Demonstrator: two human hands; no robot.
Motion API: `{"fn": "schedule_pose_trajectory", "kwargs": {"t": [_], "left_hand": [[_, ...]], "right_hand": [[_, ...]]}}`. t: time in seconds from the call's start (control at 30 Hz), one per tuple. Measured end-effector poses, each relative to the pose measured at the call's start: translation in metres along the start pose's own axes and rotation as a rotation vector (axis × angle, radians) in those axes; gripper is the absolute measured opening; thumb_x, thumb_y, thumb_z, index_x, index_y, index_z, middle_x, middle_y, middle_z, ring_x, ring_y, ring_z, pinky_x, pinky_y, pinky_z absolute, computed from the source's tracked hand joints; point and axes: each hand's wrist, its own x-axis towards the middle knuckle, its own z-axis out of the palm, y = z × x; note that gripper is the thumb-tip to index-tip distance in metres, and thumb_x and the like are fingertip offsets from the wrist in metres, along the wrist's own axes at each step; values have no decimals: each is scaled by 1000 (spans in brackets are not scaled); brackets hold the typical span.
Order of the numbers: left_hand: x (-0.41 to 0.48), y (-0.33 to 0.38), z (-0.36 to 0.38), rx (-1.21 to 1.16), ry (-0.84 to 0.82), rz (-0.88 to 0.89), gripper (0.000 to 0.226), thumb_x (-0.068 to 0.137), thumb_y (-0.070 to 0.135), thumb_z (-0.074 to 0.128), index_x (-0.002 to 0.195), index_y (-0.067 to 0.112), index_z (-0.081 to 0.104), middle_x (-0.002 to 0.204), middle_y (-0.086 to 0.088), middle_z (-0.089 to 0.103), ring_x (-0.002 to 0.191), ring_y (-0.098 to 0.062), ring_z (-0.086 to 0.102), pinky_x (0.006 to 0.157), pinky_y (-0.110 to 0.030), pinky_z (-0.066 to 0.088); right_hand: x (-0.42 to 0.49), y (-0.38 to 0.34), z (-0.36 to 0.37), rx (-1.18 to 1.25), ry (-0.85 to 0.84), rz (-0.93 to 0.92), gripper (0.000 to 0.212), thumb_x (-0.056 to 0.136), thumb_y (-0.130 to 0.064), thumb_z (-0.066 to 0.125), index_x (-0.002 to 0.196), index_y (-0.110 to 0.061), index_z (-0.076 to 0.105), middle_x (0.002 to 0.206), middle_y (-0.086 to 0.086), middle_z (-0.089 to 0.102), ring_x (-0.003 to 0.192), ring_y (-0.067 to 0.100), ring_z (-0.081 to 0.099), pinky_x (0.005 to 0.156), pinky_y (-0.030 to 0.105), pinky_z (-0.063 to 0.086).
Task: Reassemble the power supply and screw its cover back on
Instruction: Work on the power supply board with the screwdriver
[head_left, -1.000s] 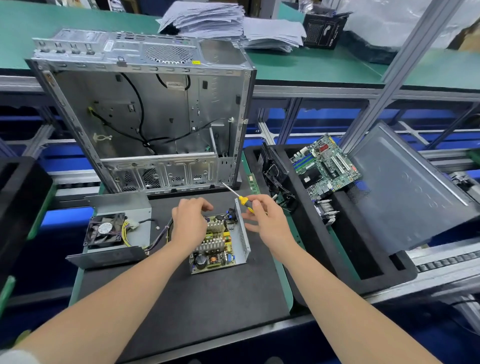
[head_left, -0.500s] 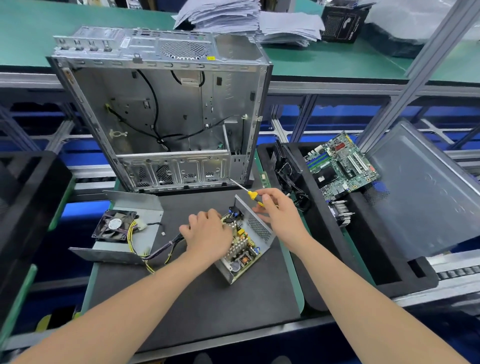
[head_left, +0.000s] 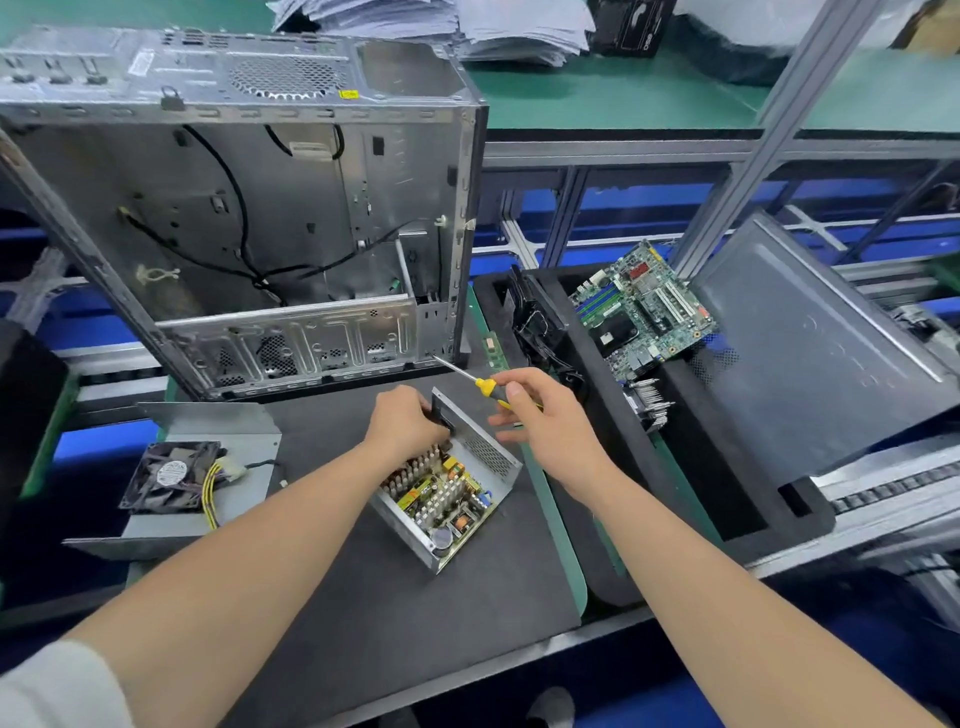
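Head view. The power supply (head_left: 447, 493) sits open-topped near the middle of the black mat (head_left: 389, 597), turned diagonally to the mat's edges. Its circuit board, heat sinks and capacitors are exposed, and a perforated side wall stands on its right.

The left hand (head_left: 402, 423) grips the far end of the housing, fingers curled over the top edge by the black socket plate. The fingertips themselves are hidden behind the knuckles.

The right hand (head_left: 545, 415) hovers just right of that same end. It holds a screwdriver (head_left: 485, 385) by its yellow handle, pinched between thumb and forefinger with the other fingers loosely spread. The shaft points up and left, its tip near the lower corner of the computer case (head_left: 260, 208) (touching or not, I cannot tell).

The cover (head_left: 249, 431) lies apart from the housing at the left of the mat. Its inner face is up and the fan (head_left: 169, 475) is mounted on it, with yellow wires (head_left: 210, 488) running off beside the fan.

The computer case stands open behind the mat, black cables hanging inside.

To the right, a black foam tray (head_left: 727, 509) holds a motherboard (head_left: 644, 306), tilted. A grey side panel (head_left: 821, 338) leans across the tray. The green edge of the desk (head_left: 558, 519) shows between mat and tray. Paper stacks (head_left: 415, 21) lie on the far surface.
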Motion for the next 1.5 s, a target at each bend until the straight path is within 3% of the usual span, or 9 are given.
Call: {"fn": "schedule_pose_trajectory", "kwargs": {"t": [0.07,0.27,0.37,0.5,0.7,0.83,1.03,1.2,1.5], "left_hand": [[1,-2,-4,-41,13,12,21,73,23,91,70,17,71,76,-3,73,66,-15,63,43,-14,41],[4,2,-13,-53,-84,2,28,83,16,84,93,16,57,93,-3,61,83,-21,62,74,-43,60],[3,-1,-11,-47,-103,27,28,83,15,83,89,18,55,88,4,55,81,-15,57,70,-37,55],[5,-8,-7,-104,-91,57,40,82,12,83,107,16,52,100,0,58,85,-19,55,59,-28,42],[6,-11,0,-131,-49,117,46,79,15,88,101,12,47,87,3,57,70,-13,52,53,-27,34],[7,-9,2,-132,-41,92,49,77,15,90,93,15,44,98,-6,64,88,-26,60,60,-30,42],[7,-10,1,-145,-36,70,42,81,14,86,95,14,47,107,-14,66,95,-34,64,62,-34,45],[6,-8,-7,-176,-94,60,45,78,15,89,102,11,52,109,-11,68,99,-31,66,84,-47,56],[12,-11,-1,-193,-74,15,39,81,15,87,102,10,55,113,-12,65,101,-28,62,75,-35,46]], "right_hand": [[-1,-3,-4,-16,-3,-1,24,111,-20,45,121,-17,67,112,5,70,94,25,75,83,44,64],[-4,-6,-8,-108,-1,-45,23,109,-18,49,118,-19,70,97,-3,70,80,27,71,66,35,61],[-4,-4,-14,-217,36,-63,21,106,-21,54,111,-27,74,86,-6,72,66,11,64,62,34,55],[-8,-9,-21,-349,95,-136,19,100,-21,63,101,-30,80,84,-18,75,67,-2,60,60,8,39],[-10,-28,-18,-527,98,-310,11,91,-14,72,94,-21,82,90,-9,73,78,6,65,71,11,46],[-7,-41,-7,-647,14,-399,12,88,-10,72,92,-18,79,88,-6,69,74,9,62,71,11,43],[-2,-54,10,-806,-130,-470,15,87,-3,65,96,-9,76,95,5,69,89,20,62,86,33,49],[1,-57,20,-967,-270,-453,19,93,-6,60,105,-9,74,104,6,67,105,23,58,94,38,45],[7,-51,26,-1056,-339,-454,20,95,-4,57,108,-9,72,105,7,64,108,24,53,91,39,46]]}}
